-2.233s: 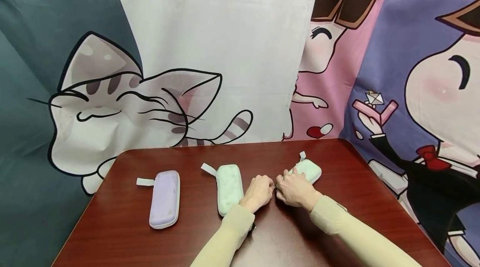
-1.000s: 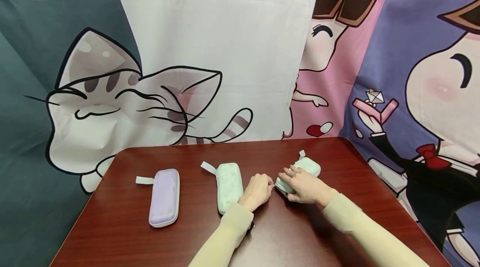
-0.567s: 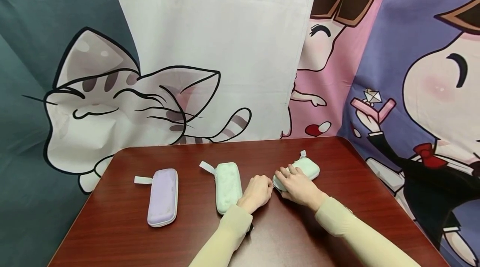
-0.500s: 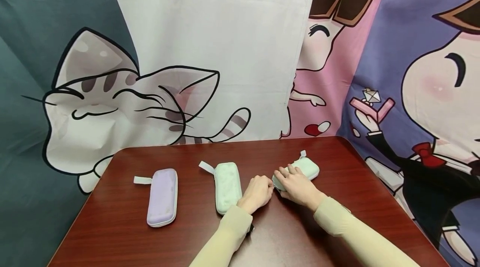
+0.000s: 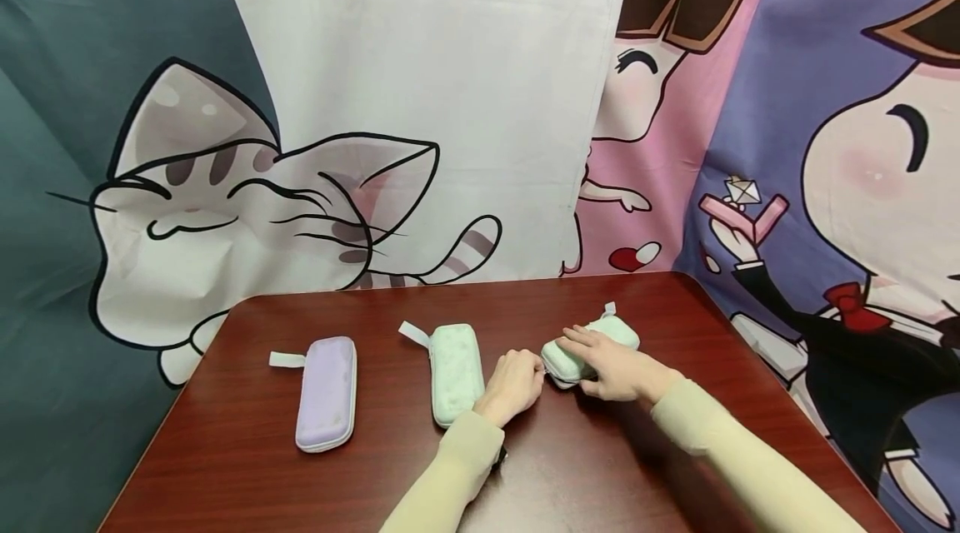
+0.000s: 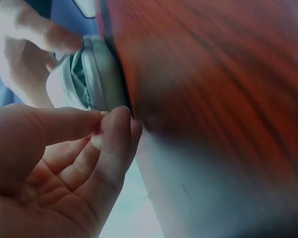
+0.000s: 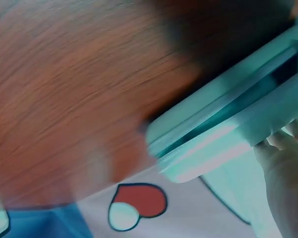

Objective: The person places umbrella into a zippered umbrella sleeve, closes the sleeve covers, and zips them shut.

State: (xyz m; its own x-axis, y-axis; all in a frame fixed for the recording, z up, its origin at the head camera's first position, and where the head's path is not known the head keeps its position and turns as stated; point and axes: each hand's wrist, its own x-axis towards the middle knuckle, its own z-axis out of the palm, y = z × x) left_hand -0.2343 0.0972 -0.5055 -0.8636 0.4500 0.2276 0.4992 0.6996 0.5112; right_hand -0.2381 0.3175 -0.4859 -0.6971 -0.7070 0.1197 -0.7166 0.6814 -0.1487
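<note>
A pale green zip case [image 5: 567, 362] lies slantwise at the table's right, its grey strap [image 5: 609, 310] at the far end. My left hand [image 5: 513, 387] is at its near-left end, thumb and index finger pinching something tiny at the zipper, seen in the left wrist view; the fingertips hide it. My right hand [image 5: 617, 366] holds the case across its middle, fingers over the top and thumb at the near side. In the right wrist view, the zipper seam of the case [image 7: 228, 109] gapes along the side, showing a dark teal inside.
A second pale green zip case [image 5: 456, 375] lies just left of my left hand, with a light strap. Farther left lies a lilac zip case [image 5: 327, 396]. All rest on a reddish-brown table [image 5: 405, 483], before a cartoon-printed cloth [image 5: 450, 42].
My right hand has slid rightward along the case, uncovering more of its near end. The left hand stays nearly in place at the zipper. The other two cases have not moved.
</note>
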